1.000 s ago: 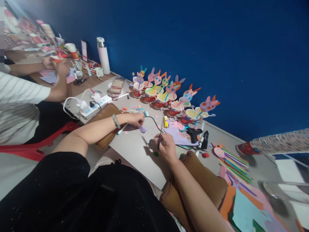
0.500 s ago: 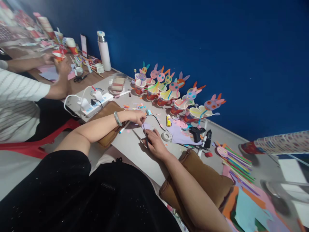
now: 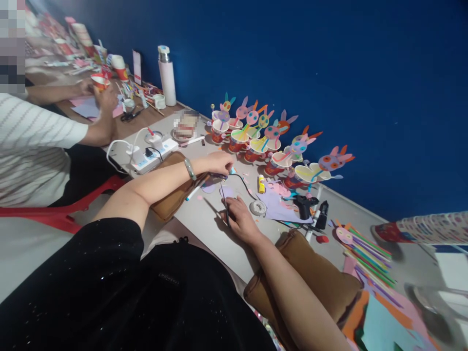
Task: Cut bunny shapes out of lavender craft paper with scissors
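My right hand [image 3: 239, 219] is closed around the handles of a pair of scissors [image 3: 227, 208], whose thin dark blades point away from me. Just past it, on the table, lie two pale purple paper pieces [image 3: 208, 187]. My left hand [image 3: 218, 164], with a bangle on its wrist, reaches across to the table's far side. Its fingers are curled down over a small dark purple item [image 3: 220, 176]; whether they grip it is hidden. A black cord [image 3: 243, 183] runs beside that hand. A roll of white tape [image 3: 258, 208] sits to the right of the scissors.
Several paper cups with paper rabbits [image 3: 274, 163] line the blue wall. A glue gun [image 3: 304, 205] and a yellow glue stick [image 3: 261, 184] lie nearby. Brown cushions [image 3: 303, 273] rest at the table edge. Left are a power strip [image 3: 155, 156] and a co-worker's arms [image 3: 104, 126].
My left hand has moved away from the scissor blades to the far side of the table. The purple paper now lies on the table. My right hand keeps the scissors. The view has shifted slightly.
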Demonstrator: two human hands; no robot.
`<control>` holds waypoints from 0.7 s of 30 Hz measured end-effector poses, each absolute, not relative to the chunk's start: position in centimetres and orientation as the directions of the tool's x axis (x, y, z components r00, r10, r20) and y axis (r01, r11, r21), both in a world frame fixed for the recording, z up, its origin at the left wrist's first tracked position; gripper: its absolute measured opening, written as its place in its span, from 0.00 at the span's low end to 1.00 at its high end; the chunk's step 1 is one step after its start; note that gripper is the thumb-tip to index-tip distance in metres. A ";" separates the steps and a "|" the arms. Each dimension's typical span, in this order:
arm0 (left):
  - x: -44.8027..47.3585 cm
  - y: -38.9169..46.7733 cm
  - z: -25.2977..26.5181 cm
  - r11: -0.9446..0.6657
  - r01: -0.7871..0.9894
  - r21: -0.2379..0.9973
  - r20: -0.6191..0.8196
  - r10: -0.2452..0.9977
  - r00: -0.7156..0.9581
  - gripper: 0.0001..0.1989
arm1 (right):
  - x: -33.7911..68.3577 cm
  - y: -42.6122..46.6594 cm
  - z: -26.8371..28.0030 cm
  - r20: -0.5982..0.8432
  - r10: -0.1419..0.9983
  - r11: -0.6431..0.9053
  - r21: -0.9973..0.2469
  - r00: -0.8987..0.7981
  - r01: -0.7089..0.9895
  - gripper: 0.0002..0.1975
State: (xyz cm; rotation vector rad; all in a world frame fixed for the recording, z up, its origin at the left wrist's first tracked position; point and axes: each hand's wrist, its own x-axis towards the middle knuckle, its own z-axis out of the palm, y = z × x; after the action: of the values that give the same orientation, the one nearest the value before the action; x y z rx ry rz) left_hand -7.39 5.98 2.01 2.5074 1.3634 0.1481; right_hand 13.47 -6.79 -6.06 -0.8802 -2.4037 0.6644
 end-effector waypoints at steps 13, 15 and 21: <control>1.6 12.4 -1.2 -0.840 0.443 0.314 0.112 0.496 0.861 0.24 | 13.8 -7.2 -5.9 0.317 0.703 0.637 -0.679 -0.636 0.366 0.11; 2.8 12.3 -2.1 -0.868 0.420 0.264 0.116 0.461 0.880 0.24 | 13.9 -7.4 -5.6 0.325 0.709 0.627 -0.696 -0.625 0.349 0.11; 2.9 11.3 -2.8 -0.892 0.411 0.190 0.128 0.437 0.890 0.17 | 14.0 -7.5 -5.1 0.334 0.728 0.605 -0.723 -0.598 0.333 0.13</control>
State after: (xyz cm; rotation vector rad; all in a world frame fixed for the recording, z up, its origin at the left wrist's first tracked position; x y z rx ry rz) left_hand 2.91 11.33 -2.80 2.8996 0.6547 0.2513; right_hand 14.01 -7.47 -5.14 -0.8335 -2.2052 0.8203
